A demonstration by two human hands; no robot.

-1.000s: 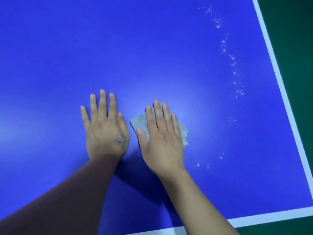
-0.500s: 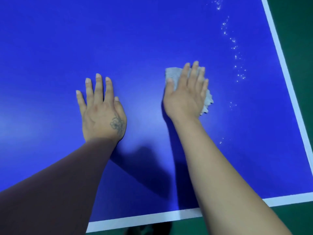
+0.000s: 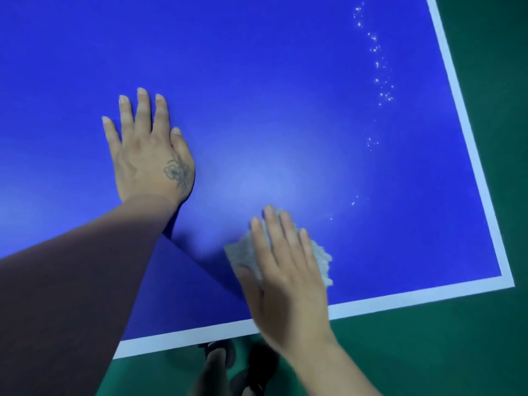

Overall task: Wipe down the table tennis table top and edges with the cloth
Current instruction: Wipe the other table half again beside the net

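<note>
The blue table tennis table (image 3: 285, 95) fills most of the view, edged by a white line along its near and right sides. My right hand (image 3: 285, 270) lies flat, fingers straight, pressing a small grey-white cloth (image 3: 243, 255) onto the table close to the near edge. Cloth shows at both sides of the hand. My left hand (image 3: 148, 150) rests flat on the blue surface further in and to the left, fingers straight, touching nothing else. A trail of white droplets or specks (image 3: 377, 67) runs down the table near its right edge.
The table's near right corner (image 3: 507, 281) is in view. Green floor (image 3: 428, 352) lies beyond the near and right edges. My feet (image 3: 243, 367) show below the near edge.
My right hand has slid the cloth back from the middle of the table toward the near edge. My left hand has stayed flat in about the same place.
</note>
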